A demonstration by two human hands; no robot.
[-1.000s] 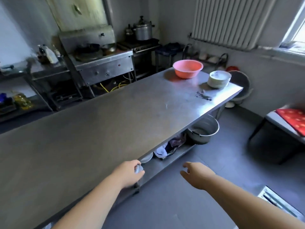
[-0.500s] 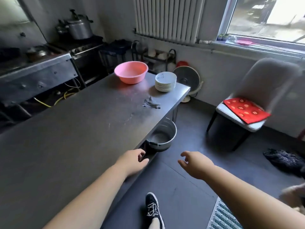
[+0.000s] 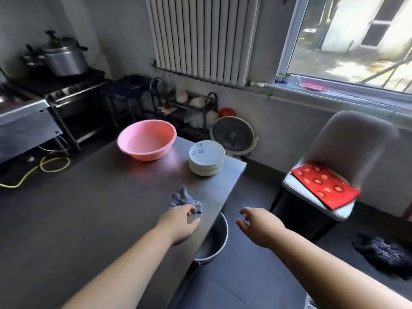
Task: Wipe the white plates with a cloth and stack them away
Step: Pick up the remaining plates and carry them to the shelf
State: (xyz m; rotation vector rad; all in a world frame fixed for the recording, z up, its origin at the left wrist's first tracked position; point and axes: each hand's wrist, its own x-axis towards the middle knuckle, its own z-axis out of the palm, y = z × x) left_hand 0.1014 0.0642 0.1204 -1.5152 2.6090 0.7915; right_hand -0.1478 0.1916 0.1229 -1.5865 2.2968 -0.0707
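Note:
A stack of white plates (image 3: pixel 206 157) stands near the far right corner of the steel table (image 3: pixel 89 215). A crumpled grey-blue cloth (image 3: pixel 184 200) lies on the table nearer to me. My left hand (image 3: pixel 181 224) hovers over the table with its fingertips at the cloth's near edge, fingers loosely bent, holding nothing. Off the table's right edge, my right hand (image 3: pixel 258 226) hangs in the air above the floor, fingers relaxed and empty.
A pink basin (image 3: pixel 147 139) sits left of the plates. A metal pot (image 3: pixel 211 239) rests under the table edge. A chair (image 3: pixel 341 175) with a red cushion stands to the right. A fan (image 3: pixel 233 134), a rack and a stove line the far wall.
I have moved along the table toward its far end; the plates and cloth are much closer. My left hand has come from the table's edge up to the cloth.

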